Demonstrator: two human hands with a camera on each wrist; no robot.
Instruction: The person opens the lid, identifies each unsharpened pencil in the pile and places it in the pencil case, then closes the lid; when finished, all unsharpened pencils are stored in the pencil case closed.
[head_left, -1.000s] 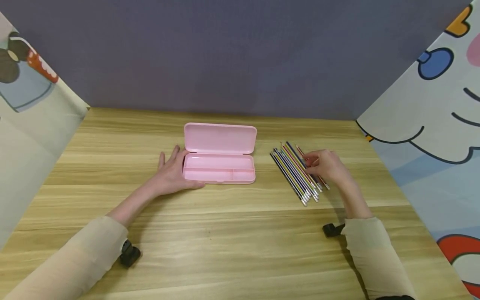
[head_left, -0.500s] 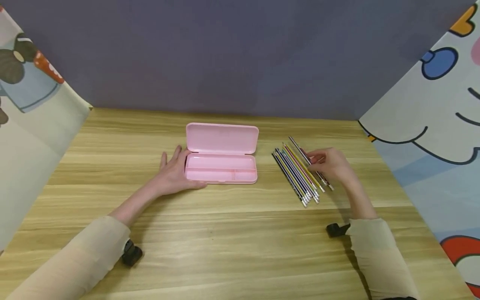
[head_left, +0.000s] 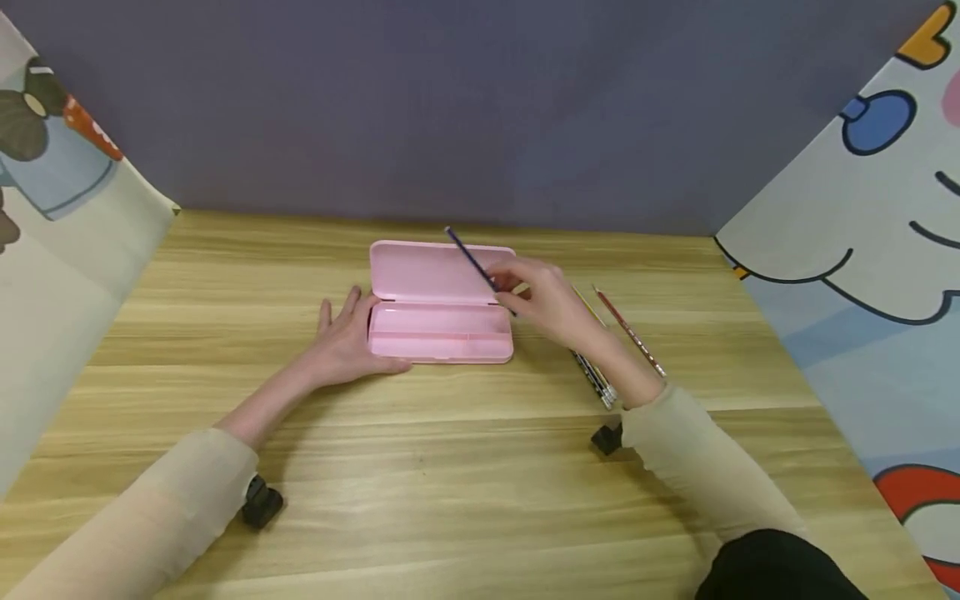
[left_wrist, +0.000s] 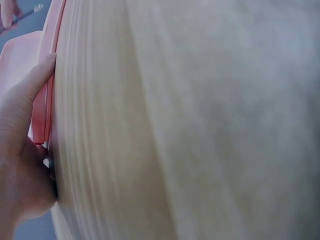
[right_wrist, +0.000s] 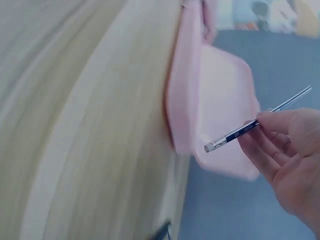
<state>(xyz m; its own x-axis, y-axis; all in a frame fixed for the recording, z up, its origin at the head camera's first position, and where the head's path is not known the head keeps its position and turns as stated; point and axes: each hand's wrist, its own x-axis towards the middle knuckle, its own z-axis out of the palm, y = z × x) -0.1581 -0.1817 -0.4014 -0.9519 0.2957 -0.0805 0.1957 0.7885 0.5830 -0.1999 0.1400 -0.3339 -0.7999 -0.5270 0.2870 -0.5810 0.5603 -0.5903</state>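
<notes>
A pink pencil box [head_left: 442, 321] stands with its lid [head_left: 423, 271] raised at the back; dividers split its tray. My left hand [head_left: 337, 350] rests against its left front corner, thumb along the front edge and other fingers spread at the left side. The left wrist view shows that thumb [left_wrist: 37, 77] lying on the box wall. My right hand [head_left: 543, 300] pinches a dark blue pencil [head_left: 468, 258] between thumb and fingers, above the box's right side. In the right wrist view the pencil [right_wrist: 242, 131] slants, its silver-banded eraser end toward the box.
More pencils [head_left: 594, 379] lie on the wooden table [head_left: 420, 467] right of the box, partly hidden under my right forearm. A red pencil [head_left: 630, 332] lies slightly apart from them. A dark grey panel [head_left: 450, 108] rises behind the table. A black rounded shape [head_left: 776, 571] shows at lower right.
My right hand has picked the dark blue pencil out of the pile and carried it left over the pencil box. The left hand has stayed at the box's corner.
</notes>
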